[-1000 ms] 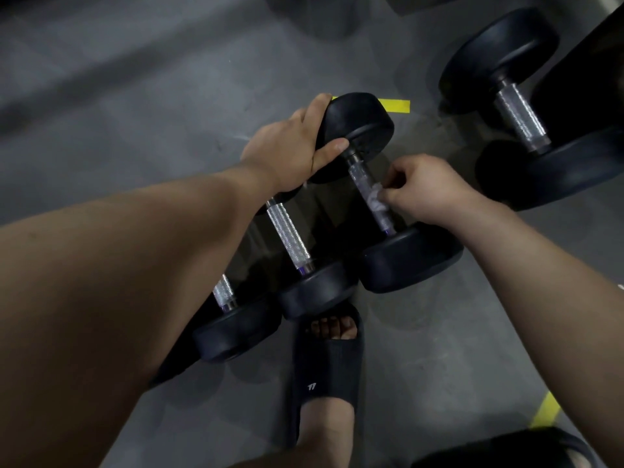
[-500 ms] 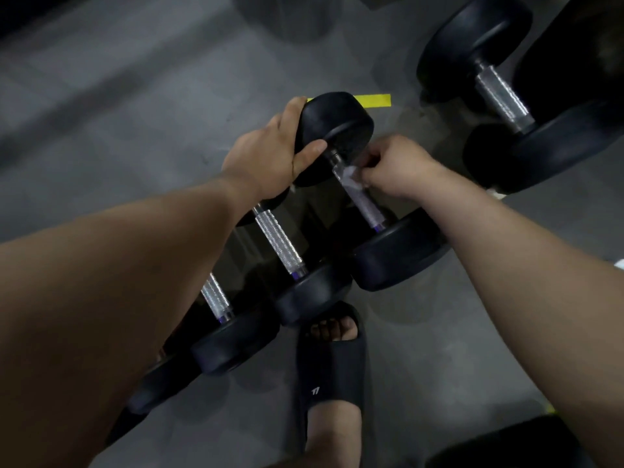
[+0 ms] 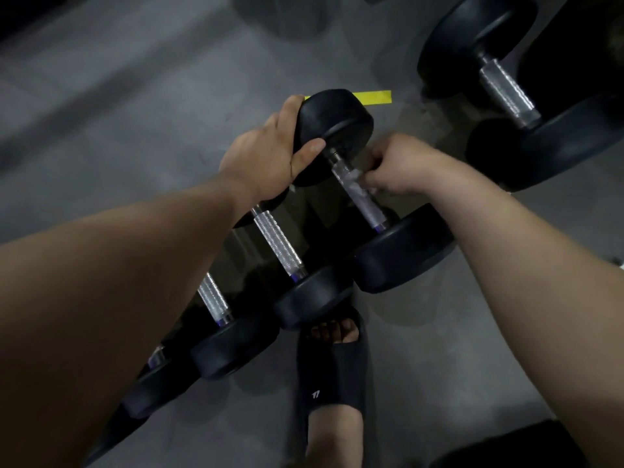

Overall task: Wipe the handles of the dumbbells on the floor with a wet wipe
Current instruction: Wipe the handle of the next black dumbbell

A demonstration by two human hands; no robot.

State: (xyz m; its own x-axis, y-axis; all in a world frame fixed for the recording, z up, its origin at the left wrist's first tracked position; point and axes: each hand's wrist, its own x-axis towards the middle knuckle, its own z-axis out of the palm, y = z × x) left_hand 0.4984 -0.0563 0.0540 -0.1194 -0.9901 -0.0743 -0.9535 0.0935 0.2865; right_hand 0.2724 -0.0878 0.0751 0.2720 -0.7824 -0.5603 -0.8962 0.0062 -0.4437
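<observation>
left hand point(image 3: 270, 153): head view; thumb and fingers curled round the far head of the dumbbell point(image 3: 337, 116), likely steadying it so it won't roll.
right hand point(image 3: 401, 163): fingers bunched, pinching the wet wipe point(image 3: 353, 184) onto the far end of the handle point(image 3: 369, 211).
dumbbell: on the floor point(image 3: 118, 130), rightmost of a close row.
next dumbbells point(image 3: 277, 244): left and nearer, handles bare, probably not wiped yet.
sandal point(image 3: 332, 373): near, toes close to the row.
big dumbbell point(image 3: 506, 92): far right, apart.
</observation>
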